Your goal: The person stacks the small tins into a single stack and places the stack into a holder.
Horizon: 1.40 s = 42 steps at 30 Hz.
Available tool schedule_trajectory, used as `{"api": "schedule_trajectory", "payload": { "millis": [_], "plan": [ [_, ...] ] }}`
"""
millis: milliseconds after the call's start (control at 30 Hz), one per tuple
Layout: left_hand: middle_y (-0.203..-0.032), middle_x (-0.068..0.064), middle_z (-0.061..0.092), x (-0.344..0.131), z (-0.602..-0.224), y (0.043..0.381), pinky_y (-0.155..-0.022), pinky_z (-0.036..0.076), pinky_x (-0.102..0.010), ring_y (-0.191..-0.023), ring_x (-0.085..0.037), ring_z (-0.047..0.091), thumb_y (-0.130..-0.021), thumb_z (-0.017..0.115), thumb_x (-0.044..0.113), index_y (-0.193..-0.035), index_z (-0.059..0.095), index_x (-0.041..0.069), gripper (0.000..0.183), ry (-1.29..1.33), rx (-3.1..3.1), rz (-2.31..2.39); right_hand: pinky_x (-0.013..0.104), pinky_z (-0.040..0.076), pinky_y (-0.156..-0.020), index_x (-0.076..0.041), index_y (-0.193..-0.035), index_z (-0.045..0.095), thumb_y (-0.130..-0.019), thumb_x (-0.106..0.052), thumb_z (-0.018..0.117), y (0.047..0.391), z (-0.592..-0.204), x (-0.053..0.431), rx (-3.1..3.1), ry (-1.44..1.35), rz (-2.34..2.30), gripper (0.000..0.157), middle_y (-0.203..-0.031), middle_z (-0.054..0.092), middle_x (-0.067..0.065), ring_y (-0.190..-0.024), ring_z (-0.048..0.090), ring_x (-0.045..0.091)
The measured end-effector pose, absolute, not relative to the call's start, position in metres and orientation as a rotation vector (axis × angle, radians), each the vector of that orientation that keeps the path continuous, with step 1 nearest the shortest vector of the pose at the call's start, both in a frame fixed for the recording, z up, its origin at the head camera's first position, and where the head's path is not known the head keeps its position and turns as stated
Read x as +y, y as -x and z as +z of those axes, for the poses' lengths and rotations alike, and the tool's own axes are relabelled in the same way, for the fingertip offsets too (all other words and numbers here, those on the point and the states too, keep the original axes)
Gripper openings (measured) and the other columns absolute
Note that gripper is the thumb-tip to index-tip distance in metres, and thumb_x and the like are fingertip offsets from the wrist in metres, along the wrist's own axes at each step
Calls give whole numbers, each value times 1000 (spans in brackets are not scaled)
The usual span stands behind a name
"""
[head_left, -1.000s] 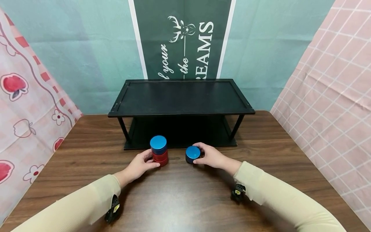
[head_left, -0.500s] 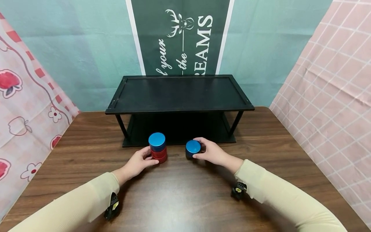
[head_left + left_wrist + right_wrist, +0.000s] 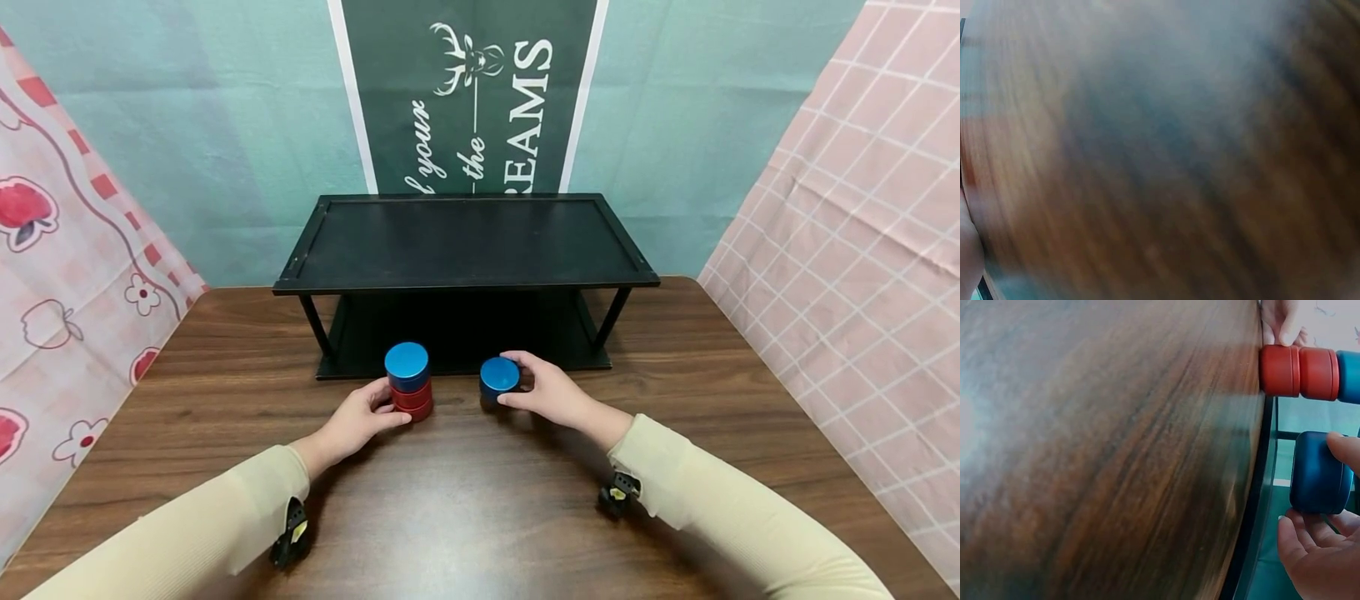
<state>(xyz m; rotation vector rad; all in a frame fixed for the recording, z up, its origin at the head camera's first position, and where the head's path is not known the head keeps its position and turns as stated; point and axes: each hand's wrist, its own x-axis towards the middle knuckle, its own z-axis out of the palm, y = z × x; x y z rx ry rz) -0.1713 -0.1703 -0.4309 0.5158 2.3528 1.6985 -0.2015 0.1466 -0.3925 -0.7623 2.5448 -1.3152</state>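
A stack of round lidded tins stands on the wooden table (image 3: 450, 508), in front of the black shelf. Its two lower ones are red tins (image 3: 412, 401), and a blue tin (image 3: 407, 365) sits on top. My left hand (image 3: 360, 423) holds the bottom red tin from the left, thumb at its front and fingers behind. To the right, my right hand (image 3: 551, 394) grips another blue tin (image 3: 1316, 472) between thumb and fingers. A gap shows between this tin and the tabletop in the right wrist view. The left wrist view is mostly blurred tabletop.
The two-level black shelf (image 3: 465, 243) stands at the back of the table, its lower board (image 3: 465, 367) just behind the tins. A teal cloth (image 3: 247, 150) hangs behind it. Patterned pink cloths flank the table on both sides.
My right hand has raised its blue tin a little off the table. The left hand and the stack keep their place. The head view has tilted slightly.
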Motion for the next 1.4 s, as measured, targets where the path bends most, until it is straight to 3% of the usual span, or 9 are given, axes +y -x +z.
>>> {"api": "schedule_trajectory", "payload": {
  "millis": [1400],
  "plan": [
    [-132,-23,49,-169,-432,171,-99,39,-42,-125,-32,43,-83,71,10,-136,40,-5,63,-476,2322,1736,38,51,-84,-3,-136,43,-83,-23,72,199,-360,138,2649,718,-1293,64,-124,55,13,-103,58,24]
  ]
}}
